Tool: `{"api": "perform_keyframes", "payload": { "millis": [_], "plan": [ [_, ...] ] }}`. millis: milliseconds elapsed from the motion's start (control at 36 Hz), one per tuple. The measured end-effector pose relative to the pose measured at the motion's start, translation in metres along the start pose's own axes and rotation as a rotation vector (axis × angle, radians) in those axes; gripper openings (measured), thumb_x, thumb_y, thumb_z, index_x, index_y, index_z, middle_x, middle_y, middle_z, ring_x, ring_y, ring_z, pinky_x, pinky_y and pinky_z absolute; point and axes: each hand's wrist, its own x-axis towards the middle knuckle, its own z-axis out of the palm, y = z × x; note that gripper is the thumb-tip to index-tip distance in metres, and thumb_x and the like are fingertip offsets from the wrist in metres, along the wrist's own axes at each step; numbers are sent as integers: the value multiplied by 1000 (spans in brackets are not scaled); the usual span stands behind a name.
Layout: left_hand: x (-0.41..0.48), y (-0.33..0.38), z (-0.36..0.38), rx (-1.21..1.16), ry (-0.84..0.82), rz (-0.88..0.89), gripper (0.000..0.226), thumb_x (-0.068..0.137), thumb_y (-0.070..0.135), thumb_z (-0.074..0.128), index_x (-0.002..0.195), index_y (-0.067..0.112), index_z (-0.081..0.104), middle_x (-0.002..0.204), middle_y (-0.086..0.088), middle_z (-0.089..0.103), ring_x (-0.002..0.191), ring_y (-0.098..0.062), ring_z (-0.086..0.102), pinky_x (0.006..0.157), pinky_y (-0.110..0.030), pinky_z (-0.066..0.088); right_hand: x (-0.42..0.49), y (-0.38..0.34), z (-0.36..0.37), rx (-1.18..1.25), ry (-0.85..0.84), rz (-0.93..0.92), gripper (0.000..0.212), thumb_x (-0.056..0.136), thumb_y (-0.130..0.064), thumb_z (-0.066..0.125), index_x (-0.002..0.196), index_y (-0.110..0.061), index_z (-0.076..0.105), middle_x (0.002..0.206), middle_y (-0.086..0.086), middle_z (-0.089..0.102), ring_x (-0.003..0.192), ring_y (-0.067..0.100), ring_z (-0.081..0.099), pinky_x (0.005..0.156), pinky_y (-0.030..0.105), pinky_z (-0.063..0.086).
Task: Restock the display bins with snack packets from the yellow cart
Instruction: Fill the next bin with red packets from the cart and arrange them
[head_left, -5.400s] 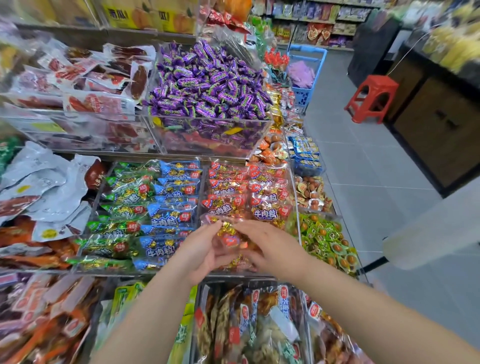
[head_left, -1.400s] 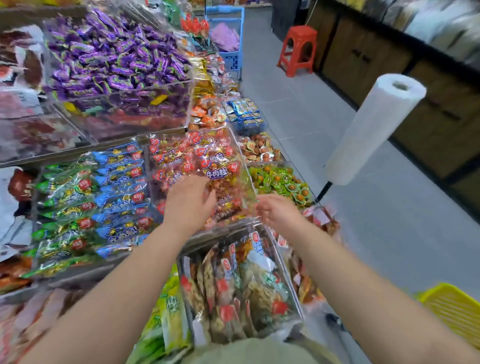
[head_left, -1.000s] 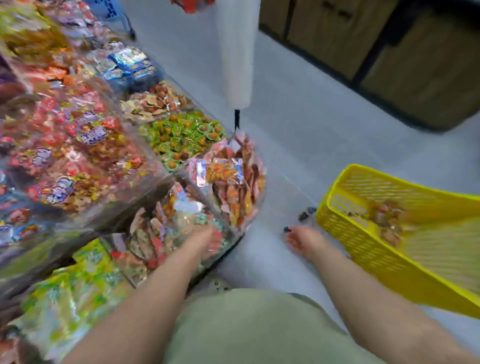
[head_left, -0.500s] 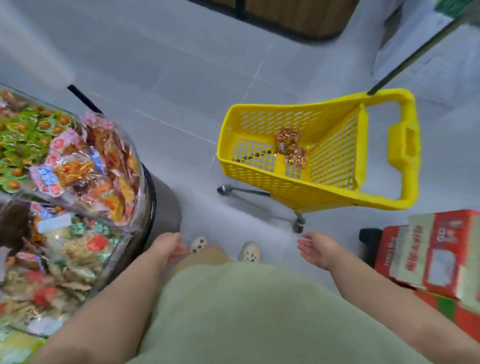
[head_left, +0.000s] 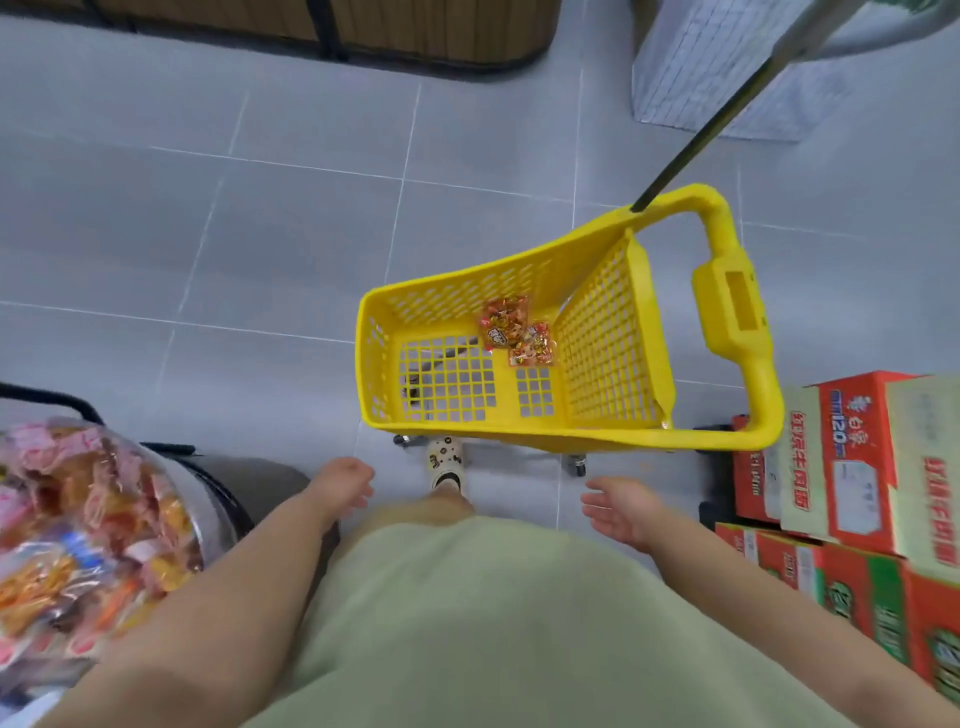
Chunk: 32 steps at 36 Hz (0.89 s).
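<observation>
The yellow cart (head_left: 737, 306) stands on the grey floor straight ahead of me, its handle to the right. Two orange-red snack packets (head_left: 511, 332) lie on its mesh bottom near the far wall. My left hand (head_left: 345, 483) hangs below the cart's near left corner, fingers loosely curled and holding nothing. My right hand (head_left: 621, 506) is below the cart's near edge, palm turned inward, fingers apart and empty. Both hands are a short way from the cart and not touching it. One display bin (head_left: 88, 525) full of mixed snack packets shows at the lower left.
Stacked red and green cardboard boxes (head_left: 852, 478) sit close to the cart's right side. A dark pole (head_left: 711, 124) slants up from behind the cart handle. A wooden counter base (head_left: 332, 31) runs along the top. My foot (head_left: 447, 462) is beneath the cart's near edge.
I have turned away from the display bins to face down at the cart. Both hands came off the red packet bin and dropped empty to my sides; the cart now sits closer and centred.
</observation>
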Motion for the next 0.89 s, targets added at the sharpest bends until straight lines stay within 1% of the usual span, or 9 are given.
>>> {"api": "perform_keyframes", "payload": {
  "millis": [250, 306, 389, 500, 556, 639, 722, 778, 889],
  "plan": [
    [62, 79, -57, 119, 67, 54, 20, 94, 12, 48, 74, 9, 54, 82, -17, 61, 68, -25, 54, 62, -28, 38, 9, -112, 51, -53, -14, -130, 20, 96, -25, 50, 113, -14, 52, 88, 1, 60, 76, 14, 57, 69, 28, 46],
    [75, 92, -64, 143, 123, 52, 13, 91, 12, 52, 88, 3, 61, 96, -24, 63, 84, -30, 59, 73, -32, 42, 15, -133, 58, -69, -25, -128, 17, 96, -24, 49, 110, -14, 52, 92, 2, 60, 80, 15, 57, 75, 30, 47],
    [94, 106, -67, 107, 215, 37, 40, 89, 17, 60, 125, 0, 53, 117, -21, 61, 109, -34, 57, 88, -32, 40, 31, -161, 69, -120, -26, -116, 13, 96, -22, 50, 106, -14, 51, 95, 3, 59, 83, 16, 56, 83, 33, 45],
    [122, 117, -59, 30, 249, -11, 57, 87, 22, 65, 135, -1, 43, 117, -24, 62, 114, -35, 56, 90, -33, 39, 69, -195, 82, -225, 26, -135, 18, 95, -15, 50, 111, -10, 54, 87, 4, 56, 75, 14, 54, 68, 27, 46],
    [139, 119, -51, -15, 255, -21, 52, 88, 25, 66, 130, 0, 48, 121, -23, 60, 115, -35, 56, 87, -32, 39, 92, -212, 86, -280, 51, -159, 26, 94, -11, 51, 119, -3, 55, 90, 8, 58, 77, 17, 54, 72, 32, 49],
    [166, 119, -37, -47, 280, 5, 36, 92, 30, 61, 112, 1, 59, 114, -24, 63, 106, -37, 60, 82, -35, 42, 133, -231, 92, -444, 104, -251, 35, 87, -11, 62, 120, -1, 57, 118, 17, 60, 100, 25, 57, 93, 40, 47],
    [185, 115, -25, -49, 364, 4, 37, 96, 33, 53, 108, -2, 61, 110, -27, 63, 106, -41, 58, 86, -42, 43, 165, -246, 102, -630, 179, -335, 39, 78, -19, 73, 112, -5, 61, 112, 12, 63, 105, 26, 59, 73, 25, 43],
    [191, 111, -20, -37, 448, -1, 37, 98, 33, 49, 103, -2, 61, 105, -27, 63, 100, -42, 58, 80, -40, 42, 185, -249, 109, -667, 222, -399, 30, 76, -17, 73, 104, -9, 64, 93, 3, 62, 90, 20, 60, 61, 20, 39],
    [195, 103, -12, -52, 575, 38, 33, 97, 33, 49, 90, 4, 62, 82, -13, 59, 73, -28, 49, 68, -32, 35, 222, -245, 118, -618, 225, -396, 43, 74, -19, 77, 113, -10, 60, 98, -2, 58, 81, 11, 55, 70, 20, 41]
  ]
}}
